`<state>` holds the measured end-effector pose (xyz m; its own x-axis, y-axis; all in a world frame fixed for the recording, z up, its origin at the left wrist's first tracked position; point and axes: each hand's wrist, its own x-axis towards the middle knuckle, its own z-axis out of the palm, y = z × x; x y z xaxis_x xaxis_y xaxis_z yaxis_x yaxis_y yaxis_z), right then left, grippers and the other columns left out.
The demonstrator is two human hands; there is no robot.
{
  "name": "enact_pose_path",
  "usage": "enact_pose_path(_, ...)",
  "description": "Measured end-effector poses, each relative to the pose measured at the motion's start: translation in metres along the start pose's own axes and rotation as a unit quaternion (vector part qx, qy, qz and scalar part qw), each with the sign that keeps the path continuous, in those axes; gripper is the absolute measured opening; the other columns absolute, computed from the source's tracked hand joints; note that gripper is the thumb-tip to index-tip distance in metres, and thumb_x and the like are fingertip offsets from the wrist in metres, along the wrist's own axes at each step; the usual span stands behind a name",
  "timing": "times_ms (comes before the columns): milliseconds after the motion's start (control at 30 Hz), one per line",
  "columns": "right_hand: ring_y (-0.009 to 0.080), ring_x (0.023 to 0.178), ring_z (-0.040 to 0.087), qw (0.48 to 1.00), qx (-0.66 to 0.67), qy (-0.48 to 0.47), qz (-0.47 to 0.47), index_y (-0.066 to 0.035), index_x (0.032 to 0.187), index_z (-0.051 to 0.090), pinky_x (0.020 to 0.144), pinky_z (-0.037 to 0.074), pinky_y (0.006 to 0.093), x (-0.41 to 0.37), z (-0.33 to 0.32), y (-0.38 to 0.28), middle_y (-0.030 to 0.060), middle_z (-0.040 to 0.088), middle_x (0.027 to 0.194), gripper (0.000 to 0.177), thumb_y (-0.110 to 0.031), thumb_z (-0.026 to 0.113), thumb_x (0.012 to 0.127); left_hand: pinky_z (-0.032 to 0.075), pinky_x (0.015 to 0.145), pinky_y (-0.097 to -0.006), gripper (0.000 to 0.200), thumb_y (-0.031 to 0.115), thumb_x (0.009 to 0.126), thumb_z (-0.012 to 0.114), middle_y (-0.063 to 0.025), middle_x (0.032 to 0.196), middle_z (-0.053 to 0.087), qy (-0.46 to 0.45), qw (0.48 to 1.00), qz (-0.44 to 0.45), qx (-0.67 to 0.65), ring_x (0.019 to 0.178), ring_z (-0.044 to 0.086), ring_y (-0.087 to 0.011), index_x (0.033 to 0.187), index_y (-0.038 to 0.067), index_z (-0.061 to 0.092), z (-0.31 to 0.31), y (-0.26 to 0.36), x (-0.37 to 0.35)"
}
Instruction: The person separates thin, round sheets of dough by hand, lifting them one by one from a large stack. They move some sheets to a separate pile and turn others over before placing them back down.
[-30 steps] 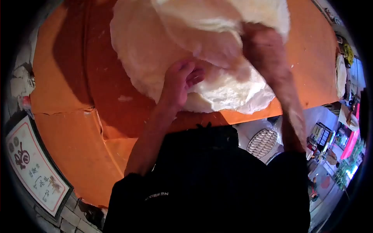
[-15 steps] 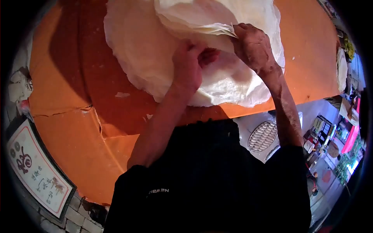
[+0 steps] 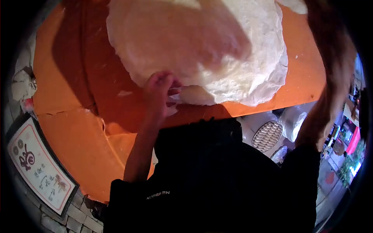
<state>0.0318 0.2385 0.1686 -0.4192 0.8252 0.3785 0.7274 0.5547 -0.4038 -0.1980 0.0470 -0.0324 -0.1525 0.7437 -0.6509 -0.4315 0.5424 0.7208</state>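
A broad stack of thin, pale round sheets (image 3: 241, 83), like flatbread or dough skins, lies on the orange-covered table. My left hand (image 3: 157, 90) is at its near left edge, fingers curled and closed on the thin rim of a sheet; a small loose flap hangs below the fingers. My right hand (image 3: 321, 19) is raised at the upper right, dark and partly cut off by the frame. Beside it shows a pale piece of the thin sheets (image 3: 293, 5), which it appears to hold, though its fingertips are hidden.
The orange table cover (image 3: 66, 143) has a crease and seam on the left, with a small pale scrap (image 3: 124, 93) on it. A framed sign with writing (image 3: 40, 167) stands at lower left on paving. A round slotted metal grate (image 3: 267, 136) and plastic bags (image 3: 293, 122) are below the table's right side.
My right hand has swung up and right, taking the folded sheets off the stack's top. My left hand has moved down and left to the stack's near edge.
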Motion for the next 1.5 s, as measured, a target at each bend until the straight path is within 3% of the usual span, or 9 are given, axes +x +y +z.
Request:
enact_pose_path(167,0.0367,0.07,0.066,0.983,-0.103,-0.095,-0.118,-0.008,0.089,0.066,0.061,0.053,0.0444,-0.057,0.073,-0.016,0.0188,0.066,0.075,0.016,-0.005,0.059,0.075,0.055,0.067,-0.0308,0.025,0.015,0.095,0.058,-0.0103,0.092,0.065,0.133,0.99,0.028,-0.047,0.081,0.066,-0.0187,0.114,0.001,0.053,-0.04,-0.017,-0.008)
enact_pose_path(333,0.0374,0.078,0.065,0.942,-0.174,-0.281,-0.061,-0.007,0.092,0.067,0.07,0.053,0.0461,-0.084,0.142,-0.007,0.0172,0.067,0.083,0.02,-0.005,0.061,0.073,0.055,0.064,-0.0309,0.026,0.016,0.094,0.06,-0.0107,0.092,0.065,0.073,0.987,-0.003,-0.142,0.079,0.066,-0.0195,0.113,0.0,0.054,-0.032,-0.003,-0.006)
enact_pose_path(433,0.0344,0.076,0.065,0.971,-0.136,-0.167,-0.109,-0.007,0.088,0.065,0.068,0.053,0.0439,-0.062,0.102,-0.036,0.0151,0.065,0.078,0.017,-0.004,0.061,0.071,0.054,0.063,-0.0312,0.027,0.018,0.093,0.061,-0.0107,0.092,0.065,0.039,0.989,-0.001,-0.142,0.077,0.065,-0.0197,0.113,-0.001,0.055,-0.03,-0.01,0.002)
enact_pose_path(900,0.039,0.074,0.064,0.964,-0.043,-0.258,-0.039,-0.002,0.082,0.065,0.069,0.051,0.0469,-0.084,0.172,-0.076,0.02,0.064,0.074,0.012,-0.01,0.063,0.073,0.054,0.079,-0.0357,0.025,0.018,0.097,0.057,-0.01,0.103,0.063,-0.046,0.938,0.072,-0.336,0.085,0.062,-0.0209,0.113,0.0,0.056,-0.027,0.0,0.013)
enact_pose_path(967,0.0383,0.075,0.065,0.957,0.101,-0.259,0.078,-0.003,0.085,0.067,0.069,0.051,0.0465,-0.078,0.158,-0.083,0.0205,0.065,0.077,0.018,-0.017,0.066,0.075,0.053,0.081,-0.0356,0.026,0.015,0.094,0.059,-0.0106,0.106,0.061,-0.052,0.956,0.08,-0.279,0.089,0.062,-0.021,0.114,-0.001,0.055,-0.028,-0.004,0.016)
enact_pose_path(1000,0.037,0.078,0.066,0.935,-0.021,-0.354,0.03,-0.003,0.088,0.068,0.071,0.052,0.0457,-0.067,0.161,-0.078,0.02,0.067,0.084,0.023,-0.024,0.067,0.078,0.053,0.081,-0.0356,0.026,0.015,0.094,0.059,-0.0106,0.106,0.061,-0.054,0.957,0.072,-0.276,0.089,0.062,-0.021,0.114,-0.001,0.055,-0.029,-0.009,0.016)
enact_pose_path(1100,0.0366,0.08,0.066,0.958,-0.01,-0.275,-0.082,-0.001,0.087,0.068,0.075,0.052,0.0444,-0.076,0.192,-0.078,0.0202,0.068,0.083,0.029,-0.03,0.067,0.08,0.052,0.07,-0.0309,0.021,0.01,0.09,0.06,-0.0106,0.099,0.062,0.003,0.987,0.086,-0.133,0.08,0.061,-0.0184,0.109,0.003,0.057,-0.031,-0.008,0.026)
enact_pose_path(1267,0.0398,0.101,0.06,0.972,0.047,-0.227,-0.024,0.004,0.108,0.059,0.082,0.05,0.0475,-0.109,0.187,-0.089,0.0222,0.066,0.101,0.05,-0.039,0.065,0.082,0.051,0.063,-0.0307,0.014,0.008,0.086,0.063,-0.0094,0.091,0.063,0.112,0.975,0.171,-0.084,0.081,0.062,-0.0166,0.096,-0.001,0.06,-0.03,-0.004,0.039)
enact_pose_path(1500,0.0295,0.087,0.067,0.934,-0.005,-0.354,0.05,0.0,0.098,0.066,0.077,0.051,0.0414,-0.046,0.167,-0.061,0.0158,0.068,0.091,0.024,-0.022,0.062,0.089,0.054,0.069,-0.0331,0.031,0.008,0.086,0.064,-0.0107,0.108,0.062,0.067,0.99,0.066,-0.106,0.087,0.063,-0.02,0.115,-0.001,0.056,-0.027,-0.001,0.035)
